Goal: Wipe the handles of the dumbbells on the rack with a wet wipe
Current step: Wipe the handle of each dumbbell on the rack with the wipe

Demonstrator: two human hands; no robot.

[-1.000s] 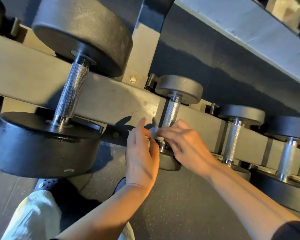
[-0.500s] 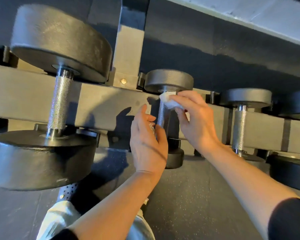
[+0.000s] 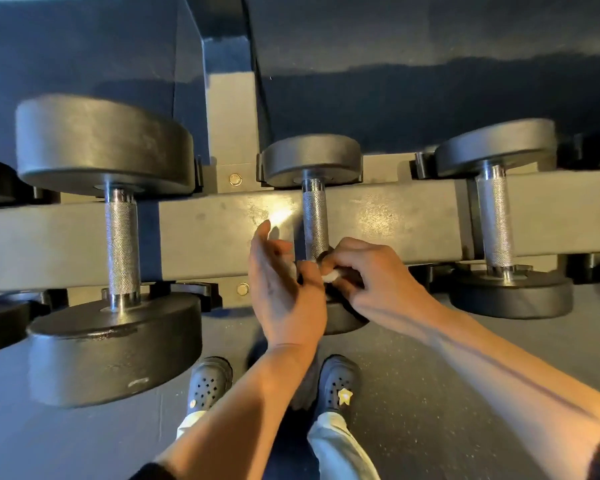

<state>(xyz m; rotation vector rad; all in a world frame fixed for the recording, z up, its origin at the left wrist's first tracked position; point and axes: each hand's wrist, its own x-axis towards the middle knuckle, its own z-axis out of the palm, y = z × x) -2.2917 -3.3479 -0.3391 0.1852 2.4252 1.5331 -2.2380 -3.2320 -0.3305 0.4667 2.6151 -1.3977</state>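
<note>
Fingers (image 3: 340,263) of the right hand (image 3: 378,282) are pinched on the wet wipe (image 3: 329,277) at the near end of the middle handle (image 3: 315,220), the left hand (image 3: 284,299) is held loose, and the wipe could be snagged by knurling.

Your middle dumbbell's handle (image 3: 314,223) is bright metal, rough with knurling; its end weights (image 3: 310,159) look matt black, probably rubber. The rack beam (image 3: 222,233) is painted metal, dull-sheened. The wipe (image 3: 330,277) is soft white cloth. The floor (image 3: 430,393) is speckled rubber.

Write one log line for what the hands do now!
right hand: pinches wipe | at: middle dumbbell handle base | left hand: beside, open
</note>
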